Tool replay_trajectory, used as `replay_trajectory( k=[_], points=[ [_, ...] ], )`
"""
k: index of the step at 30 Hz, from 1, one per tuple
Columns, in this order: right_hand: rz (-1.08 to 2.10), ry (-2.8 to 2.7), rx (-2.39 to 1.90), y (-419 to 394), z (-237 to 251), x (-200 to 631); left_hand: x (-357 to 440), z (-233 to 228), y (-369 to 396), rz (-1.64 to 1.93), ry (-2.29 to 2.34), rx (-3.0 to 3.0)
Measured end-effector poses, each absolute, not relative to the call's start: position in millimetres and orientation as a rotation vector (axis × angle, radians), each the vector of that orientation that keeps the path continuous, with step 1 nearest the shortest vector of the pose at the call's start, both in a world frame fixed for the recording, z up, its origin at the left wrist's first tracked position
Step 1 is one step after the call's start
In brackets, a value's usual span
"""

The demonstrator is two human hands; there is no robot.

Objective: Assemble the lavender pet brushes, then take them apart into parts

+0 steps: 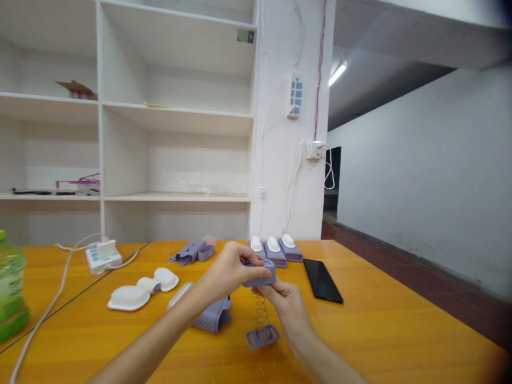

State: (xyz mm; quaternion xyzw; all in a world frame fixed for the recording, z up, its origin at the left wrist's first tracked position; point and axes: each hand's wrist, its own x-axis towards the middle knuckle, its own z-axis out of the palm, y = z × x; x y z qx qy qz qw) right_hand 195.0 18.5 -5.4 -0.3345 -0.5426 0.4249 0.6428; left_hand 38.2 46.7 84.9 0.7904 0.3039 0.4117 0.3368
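Two hands worked close together above the table (384, 330). The left hand (235, 264) pinched a purple plastic piece (264, 274); the right hand (287, 303) was at its underside, its fingertips partly hidden, so I couldn't tell whether they gripped. Below, a coil spring (262, 313) ran down to a slotted purple plate (263, 337).

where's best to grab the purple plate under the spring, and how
Probably pinch the purple plate by a slotted end, from the near side: it is wide and thin, and the spring rises from its middle, so coils would likely hamper a grip from above.
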Motion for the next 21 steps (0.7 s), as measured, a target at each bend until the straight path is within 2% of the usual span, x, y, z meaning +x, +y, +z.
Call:
replay_trajectory(
  k=[13, 18, 21],
  points=[
    [0.971, -1.311, -0.811, 20.5, -4.6, 196.6, 24.3, 84.7, 39.9, 1.055, 0.684, 2.048],
    [0.855, -1.515, -0.881, 16.3, 9.5, 209.5, 13.3, 82.6, 54.9, 1.194, 0.657, 1.828],
    [0.747, -1.567, -0.871, 15.2, 19.8, 224.7, 7.9, 87.2, 59.0, 1.144, 0.63, 1.808]
  ],
)
